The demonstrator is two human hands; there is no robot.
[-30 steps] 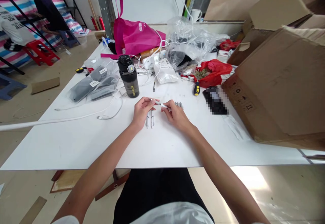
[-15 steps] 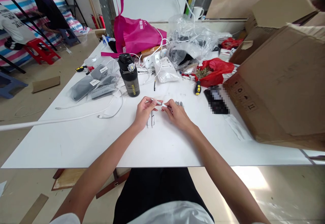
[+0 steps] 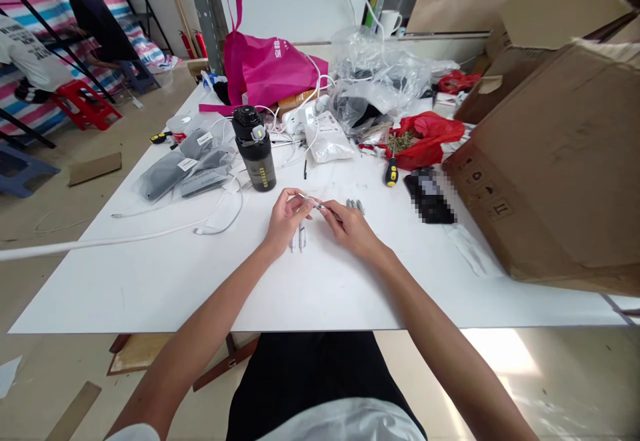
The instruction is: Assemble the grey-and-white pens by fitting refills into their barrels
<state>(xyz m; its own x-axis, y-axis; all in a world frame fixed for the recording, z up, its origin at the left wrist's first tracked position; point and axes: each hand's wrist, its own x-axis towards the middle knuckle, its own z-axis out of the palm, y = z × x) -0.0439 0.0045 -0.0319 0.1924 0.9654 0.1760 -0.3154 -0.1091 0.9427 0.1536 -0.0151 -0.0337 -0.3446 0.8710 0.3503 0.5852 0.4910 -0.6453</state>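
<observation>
A slim white and silver pen (image 3: 311, 199) is held just above the white table (image 3: 200, 294), between my two hands. My left hand (image 3: 286, 217) is closed on its left end, thumb and fingers pinched together. My right hand (image 3: 350, 226) pinches the other end, its fingertips close to my left thumb. Below them, two white pens (image 3: 302, 237) lie side by side, their upper ends partly hidden by my left hand. Several short grey pen parts (image 3: 355, 205) lie in a row just beyond my right hand. Farther back is a thin black stick (image 3: 305, 169), possibly a refill.
A black bottle (image 3: 254, 151) stands beyond my left hand, near bagged grey items (image 3: 170, 175) and a white cable (image 3: 125, 241). To the right are a screwdriver (image 3: 391, 173), a black phone-like item (image 3: 419, 194) and a large cardboard box (image 3: 560, 181). Two people sit at the far left.
My right hand has shifted slightly left, closer to my left hand. Less of the white part between the hands shows. The whole view has moved a little.
</observation>
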